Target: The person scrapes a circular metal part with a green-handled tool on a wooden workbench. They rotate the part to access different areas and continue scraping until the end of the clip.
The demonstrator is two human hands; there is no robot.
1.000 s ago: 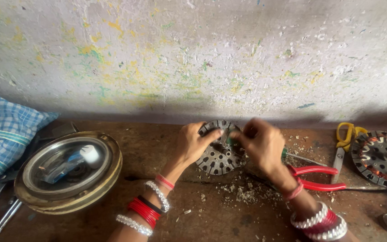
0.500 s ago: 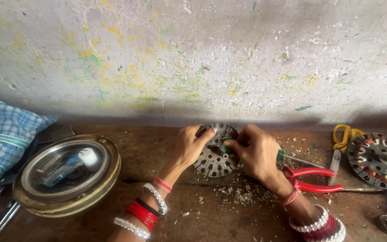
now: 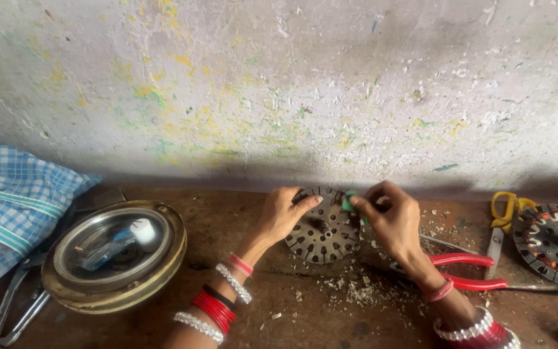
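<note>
1. Foreground: two forearms enter from the lower edge, both wrists carrying red and white bangles [image 3: 217,309]; pale chips and shavings [image 3: 356,292] lie scattered on the brown table [image 3: 279,323] between them.
2. Left side, near: a round metal housing [image 3: 114,256] with a brass-coloured rim, holding a small bluish object with a white cap; a metal tool [image 3: 14,310] lies partly under it; a blue checked cloth [image 3: 14,200] is bunched at the far left.
3. Right side, near: red-handled pliers [image 3: 466,271] lie just beside the right forearm.
4. Centre: a perforated round metal core [image 3: 323,226] stands tilted on its edge on the table, close to the wall; the left hand [image 3: 282,213] steadies its left rim, grip curled loosely with the fingers laid over the top edge.
5. The right hand [image 3: 392,216] meets the core's upper right rim; its grip is pinched tight on a small green piece [image 3: 349,200], thumb and forefinger closed on it.
6. Far right: yellow-handled scissors [image 3: 505,213]; beside them a second round core with copper windings [image 3: 553,242], partly cut off by the frame.
7. Background: a plastered wall [image 3: 279,84], paint-flecked and chipped.
</note>
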